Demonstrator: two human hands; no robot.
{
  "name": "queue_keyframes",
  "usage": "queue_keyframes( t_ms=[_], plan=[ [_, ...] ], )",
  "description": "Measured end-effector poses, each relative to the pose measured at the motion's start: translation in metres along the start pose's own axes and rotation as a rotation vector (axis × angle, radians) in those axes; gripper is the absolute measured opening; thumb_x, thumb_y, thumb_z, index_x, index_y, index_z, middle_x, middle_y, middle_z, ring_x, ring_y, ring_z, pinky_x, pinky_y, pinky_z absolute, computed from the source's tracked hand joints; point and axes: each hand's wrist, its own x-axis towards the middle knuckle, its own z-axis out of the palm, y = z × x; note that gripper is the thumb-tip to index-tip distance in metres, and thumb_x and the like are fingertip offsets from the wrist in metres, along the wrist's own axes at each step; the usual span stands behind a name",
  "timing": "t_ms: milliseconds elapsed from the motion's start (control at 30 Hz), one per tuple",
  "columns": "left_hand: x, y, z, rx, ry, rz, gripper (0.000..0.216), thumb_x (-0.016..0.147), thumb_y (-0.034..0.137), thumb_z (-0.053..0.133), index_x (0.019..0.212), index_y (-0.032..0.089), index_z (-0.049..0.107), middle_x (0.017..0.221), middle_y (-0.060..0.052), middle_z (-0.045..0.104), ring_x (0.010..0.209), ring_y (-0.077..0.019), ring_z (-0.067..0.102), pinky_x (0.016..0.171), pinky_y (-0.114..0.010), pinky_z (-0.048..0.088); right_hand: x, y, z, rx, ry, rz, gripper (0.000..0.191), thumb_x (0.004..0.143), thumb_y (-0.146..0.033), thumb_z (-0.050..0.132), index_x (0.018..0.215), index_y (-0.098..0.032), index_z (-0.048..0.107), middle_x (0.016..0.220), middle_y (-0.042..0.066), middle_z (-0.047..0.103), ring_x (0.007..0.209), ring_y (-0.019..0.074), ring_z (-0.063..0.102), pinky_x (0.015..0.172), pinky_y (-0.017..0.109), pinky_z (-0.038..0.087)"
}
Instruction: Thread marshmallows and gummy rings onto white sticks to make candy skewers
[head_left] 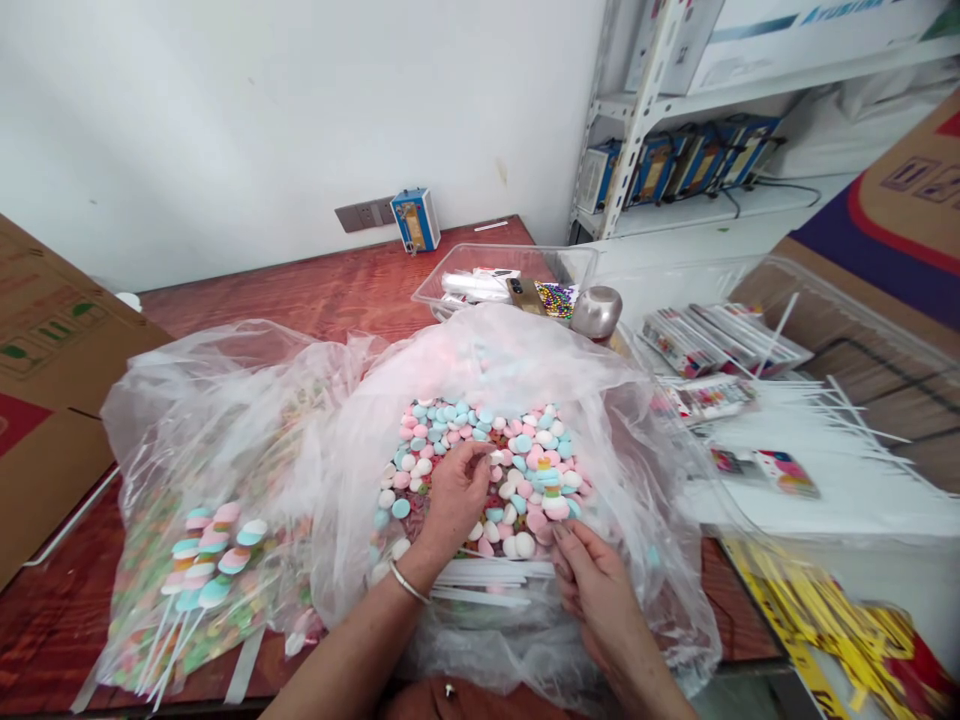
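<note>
I see open air above the left hand [457, 495] and the right hand [596, 580]. Between their fingers, low candies [523, 444] and a candy stick [552, 492] are in the way. Past the fingertips, a puffy plastic bag [517, 345] blocks me.

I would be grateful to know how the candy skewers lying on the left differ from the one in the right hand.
Number: the lying skewers form a cluster, while the held skewer is single.
Pose: the lying skewers rest on the left plastic bag, while the held skewer is gripped by the right hand over loose sweets.
Shared: the lying skewers and the held skewer both carry stacked pink, blue and white pieces.
</note>
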Motion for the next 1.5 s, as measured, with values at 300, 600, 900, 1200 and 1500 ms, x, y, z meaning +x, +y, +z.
queue_keyframes(
  t_ms=[300, 600, 900, 1200, 1500],
  plan=[
    [0.003, 0.009, 0.010, 0.224, -0.056, 0.157, 0.017, 0.086, 0.011, 0.053, 0.092, 0.021, 0.066, 0.092, -0.004, 0.068, 0.090, -0.0184, 0.062, 0.082, -0.030, 0.047, 0.001, 0.003, -0.002, -0.003, -0.006, -0.012, 0.040, 0.069, -0.057, 0.073, 0.075, -0.021, 0.056, 0.051, -0.012, 0.030, 0.042, 0.0042, 0.015, 0.039, 0.021, 0.005],
    [0.012, 0.009, 0.015, 0.138, -0.210, 0.055, 0.009, 0.080, 0.012, 0.058, 0.079, 0.019, 0.063, 0.073, 0.003, 0.063, 0.070, -0.0134, 0.058, 0.067, -0.025, 0.041, 0.000, 0.003, -0.002, 0.023, -0.005, -0.012, 0.044, 0.067, -0.058, 0.075, 0.073, -0.020, 0.055, 0.051, -0.012, 0.032, 0.042, 0.0028, 0.015, 0.039, 0.020, 0.005],
    [0.014, 0.013, 0.024, 0.321, -0.196, 0.103, 0.009, 0.079, 0.020, 0.066, 0.087, 0.019, 0.062, 0.093, -0.003, 0.061, 0.079, -0.0164, 0.057, 0.070, -0.028, 0.043, 0.001, 0.003, -0.001, 0.024, -0.005, -0.008, 0.044, 0.067, -0.059, 0.074, 0.073, -0.021, 0.052, 0.051, -0.013, 0.030, 0.040, 0.0031, 0.015, 0.038, 0.020, 0.006],
    [0.009, 0.013, 0.029, 0.210, -0.213, 0.129, 0.028, 0.074, 0.010, 0.062, 0.100, 0.019, 0.059, 0.084, 0.000, 0.061, 0.075, -0.0151, 0.055, 0.068, -0.026, 0.042, 0.010, -0.008, -0.004, -0.208, 0.043, -0.298, 0.037, 0.078, -0.056, 0.064, 0.078, -0.020, 0.060, 0.051, -0.008, 0.045, 0.043, 0.0081, 0.036, 0.039, 0.020, 0.026],
    [-0.010, 0.033, 0.006, -0.538, -0.515, -0.256, 0.036, 0.073, 0.029, 0.075, 0.103, 0.015, 0.061, 0.071, -0.001, 0.067, 0.058, -0.0132, 0.062, 0.051, -0.021, 0.043, 0.024, -0.023, 0.004, -0.376, 0.024, -0.492, 0.033, 0.083, -0.046, 0.063, 0.103, -0.019, 0.066, 0.095, 0.006, 0.073, 0.081, 0.0208, 0.065, 0.071, 0.030, 0.053]
  ],
)
